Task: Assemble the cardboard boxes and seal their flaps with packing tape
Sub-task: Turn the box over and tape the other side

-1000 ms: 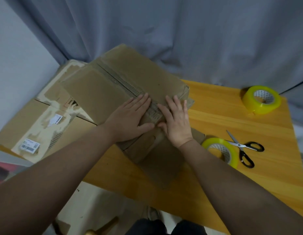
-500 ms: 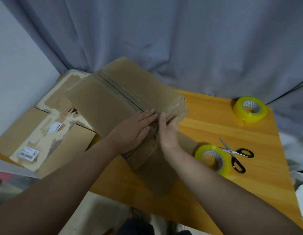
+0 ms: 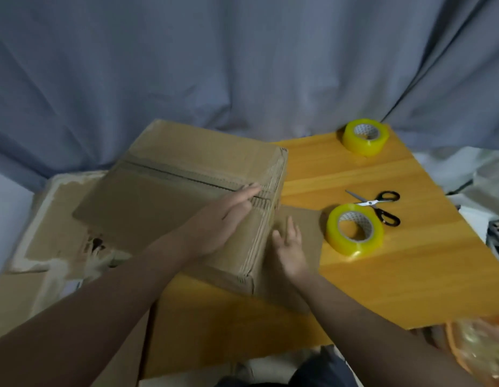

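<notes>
Cardboard box [image 3: 187,196] on table [image 3: 410,269], top seam untaped; left hand [image 3: 217,222] flat, fingers together, pressing flaps; right hand [image 3: 289,244] spread beside side flap; releasing pressure risks flaps springing open; tape roll [image 3: 354,229] near.

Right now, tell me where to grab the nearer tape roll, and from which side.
Take the nearer tape roll from above, thumb in its open core and fingers over the outer wall. It lies flat on the wooden table with the hole facing up. Use the right hand, open beside it. Avoid the far side, where the scissors lie close.
</notes>
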Demonstrator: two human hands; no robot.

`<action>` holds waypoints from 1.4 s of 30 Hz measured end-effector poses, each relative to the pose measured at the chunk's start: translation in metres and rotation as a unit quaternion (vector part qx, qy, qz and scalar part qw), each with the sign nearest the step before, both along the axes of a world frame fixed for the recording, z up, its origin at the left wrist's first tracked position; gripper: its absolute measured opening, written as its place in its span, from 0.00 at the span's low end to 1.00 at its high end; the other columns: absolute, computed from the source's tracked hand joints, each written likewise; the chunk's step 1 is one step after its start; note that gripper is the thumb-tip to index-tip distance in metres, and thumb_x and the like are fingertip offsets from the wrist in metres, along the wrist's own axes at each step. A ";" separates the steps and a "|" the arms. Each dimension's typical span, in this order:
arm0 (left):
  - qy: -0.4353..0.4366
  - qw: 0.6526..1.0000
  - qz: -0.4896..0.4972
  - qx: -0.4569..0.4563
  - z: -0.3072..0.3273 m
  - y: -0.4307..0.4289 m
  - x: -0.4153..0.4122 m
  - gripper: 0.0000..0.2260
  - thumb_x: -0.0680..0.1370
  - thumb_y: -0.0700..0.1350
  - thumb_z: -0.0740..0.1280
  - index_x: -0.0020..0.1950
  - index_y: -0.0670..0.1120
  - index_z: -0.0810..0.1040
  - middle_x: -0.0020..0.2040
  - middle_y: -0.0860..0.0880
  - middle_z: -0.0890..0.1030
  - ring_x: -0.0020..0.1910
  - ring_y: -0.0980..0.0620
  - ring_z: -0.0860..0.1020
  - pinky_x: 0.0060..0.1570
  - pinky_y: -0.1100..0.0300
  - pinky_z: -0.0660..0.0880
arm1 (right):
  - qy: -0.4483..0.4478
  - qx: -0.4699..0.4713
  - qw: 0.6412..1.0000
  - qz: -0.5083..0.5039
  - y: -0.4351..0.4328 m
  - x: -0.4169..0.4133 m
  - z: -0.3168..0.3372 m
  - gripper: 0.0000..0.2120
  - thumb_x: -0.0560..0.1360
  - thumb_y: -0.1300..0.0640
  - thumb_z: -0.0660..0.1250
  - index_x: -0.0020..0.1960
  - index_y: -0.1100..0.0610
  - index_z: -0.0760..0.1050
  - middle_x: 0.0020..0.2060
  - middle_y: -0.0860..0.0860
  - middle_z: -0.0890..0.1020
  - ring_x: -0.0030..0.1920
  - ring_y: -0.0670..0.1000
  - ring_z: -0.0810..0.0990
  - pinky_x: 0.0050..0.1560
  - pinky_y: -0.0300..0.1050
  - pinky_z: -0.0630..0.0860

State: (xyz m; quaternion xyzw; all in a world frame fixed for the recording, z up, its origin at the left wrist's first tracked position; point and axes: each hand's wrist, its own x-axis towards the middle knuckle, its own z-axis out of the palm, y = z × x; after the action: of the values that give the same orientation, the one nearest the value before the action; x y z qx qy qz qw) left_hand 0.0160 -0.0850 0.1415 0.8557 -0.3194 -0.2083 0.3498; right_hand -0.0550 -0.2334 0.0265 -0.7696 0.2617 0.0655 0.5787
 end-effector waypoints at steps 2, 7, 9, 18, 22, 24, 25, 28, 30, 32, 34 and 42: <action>-0.074 0.996 -0.031 0.029 -0.004 -0.004 0.001 0.19 0.84 0.47 0.50 0.75 0.50 0.62 0.72 0.61 0.58 0.73 0.67 0.53 0.68 0.75 0.44 | -0.092 0.079 0.991 -0.062 0.007 0.010 0.033 0.25 0.83 0.48 0.52 0.77 0.55 0.54 0.75 0.49 0.59 0.74 0.44 0.56 0.68 0.33 0.53; -0.169 0.983 -0.014 0.064 -0.015 -0.011 0.010 0.21 0.80 0.34 0.54 0.73 0.43 0.67 0.75 0.48 0.63 0.74 0.54 0.60 0.70 0.68 0.50 | -0.086 0.085 0.987 -0.109 0.021 0.061 0.077 0.29 0.83 0.46 0.48 0.78 0.60 0.47 0.76 0.55 0.56 0.76 0.54 0.56 0.74 0.48 0.54; -0.193 0.975 -0.056 0.100 -0.019 -0.003 0.017 0.20 0.82 0.41 0.53 0.76 0.45 0.61 0.77 0.50 0.58 0.76 0.55 0.56 0.72 0.66 0.47 | -0.071 0.047 0.990 -0.110 0.027 0.065 0.075 0.29 0.83 0.49 0.49 0.78 0.60 0.42 0.76 0.55 0.56 0.75 0.55 0.57 0.70 0.42 0.55; -0.222 0.924 0.089 0.298 -0.013 0.128 0.103 0.25 0.83 0.53 0.47 0.78 0.44 0.52 0.78 0.48 0.51 0.77 0.52 0.51 0.73 0.56 0.47 | -0.062 -0.055 0.991 -0.105 0.028 0.066 0.069 0.28 0.83 0.48 0.48 0.78 0.58 0.47 0.76 0.54 0.57 0.75 0.55 0.56 0.69 0.41 0.56; -0.198 0.907 0.160 0.337 -0.013 0.125 0.109 0.28 0.82 0.56 0.46 0.78 0.42 0.50 0.79 0.46 0.49 0.77 0.50 0.50 0.74 0.55 0.45 | -0.062 -0.062 0.988 -0.124 0.029 0.071 0.064 0.27 0.83 0.48 0.49 0.78 0.58 0.49 0.76 0.54 0.58 0.75 0.56 0.57 0.71 0.45 0.56; -0.182 0.912 0.169 0.325 -0.012 0.104 0.095 0.31 0.82 0.59 0.45 0.78 0.41 0.48 0.79 0.44 0.47 0.77 0.49 0.47 0.74 0.55 0.43 | -0.061 -0.058 0.987 -0.141 0.029 0.071 0.063 0.26 0.83 0.49 0.49 0.78 0.57 0.50 0.76 0.53 0.59 0.75 0.56 0.58 0.71 0.46 0.56; -0.178 0.922 0.146 0.310 -0.013 0.090 0.083 0.31 0.81 0.60 0.45 0.78 0.42 0.47 0.78 0.45 0.45 0.77 0.49 0.46 0.73 0.55 0.42 | -0.063 -0.056 0.986 -0.146 0.030 0.070 0.063 0.26 0.83 0.49 0.49 0.78 0.57 0.50 0.76 0.53 0.59 0.75 0.56 0.57 0.72 0.46 0.56; -0.194 0.946 0.024 0.258 -0.015 0.047 0.037 0.31 0.81 0.61 0.43 0.78 0.45 0.45 0.78 0.49 0.43 0.77 0.52 0.42 0.73 0.56 0.39 | -0.072 -0.041 0.985 -0.149 0.029 0.070 0.062 0.25 0.83 0.50 0.49 0.78 0.56 0.50 0.76 0.53 0.59 0.75 0.56 0.58 0.72 0.46 0.56; -0.199 0.953 -0.026 0.228 -0.015 0.033 0.018 0.29 0.81 0.60 0.45 0.79 0.48 0.46 0.79 0.51 0.44 0.77 0.55 0.42 0.75 0.56 0.39 | -0.067 -0.043 0.987 -0.138 0.025 0.072 0.063 0.26 0.83 0.51 0.50 0.78 0.56 0.48 0.76 0.54 0.58 0.75 0.56 0.57 0.72 0.46 0.55; -0.215 0.955 -0.027 0.203 -0.014 0.037 0.014 0.26 0.82 0.58 0.48 0.78 0.51 0.50 0.79 0.54 0.48 0.77 0.56 0.45 0.75 0.55 0.40 | -0.074 -0.084 0.986 -0.127 0.017 0.076 0.067 0.29 0.82 0.53 0.52 0.78 0.56 0.44 0.77 0.56 0.54 0.76 0.56 0.54 0.73 0.46 0.53; -0.250 0.949 0.003 0.193 -0.015 0.054 0.013 0.24 0.82 0.58 0.50 0.77 0.53 0.56 0.78 0.55 0.54 0.77 0.55 0.49 0.75 0.54 0.42 | -0.099 -0.183 0.973 -0.103 0.003 0.087 0.072 0.32 0.81 0.54 0.57 0.78 0.57 0.45 0.77 0.59 0.50 0.77 0.56 0.49 0.74 0.46 0.49; -0.101 0.913 0.369 0.139 -0.030 0.087 -0.053 0.38 0.74 0.72 0.46 0.78 0.53 0.47 0.77 0.38 0.37 0.76 0.39 0.40 0.73 0.43 0.44 | -0.059 -0.370 0.918 0.133 -0.034 0.144 0.085 0.32 0.79 0.40 0.56 0.75 0.60 0.58 0.73 0.60 0.62 0.72 0.62 0.60 0.71 0.53 0.58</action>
State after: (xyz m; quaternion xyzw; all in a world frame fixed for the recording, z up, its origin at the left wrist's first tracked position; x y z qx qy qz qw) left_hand -0.0371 0.0024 0.1113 0.9691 0.0181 -0.0195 0.2452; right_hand 0.0890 -0.2673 0.1118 -0.9588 0.1283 -0.0048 0.2533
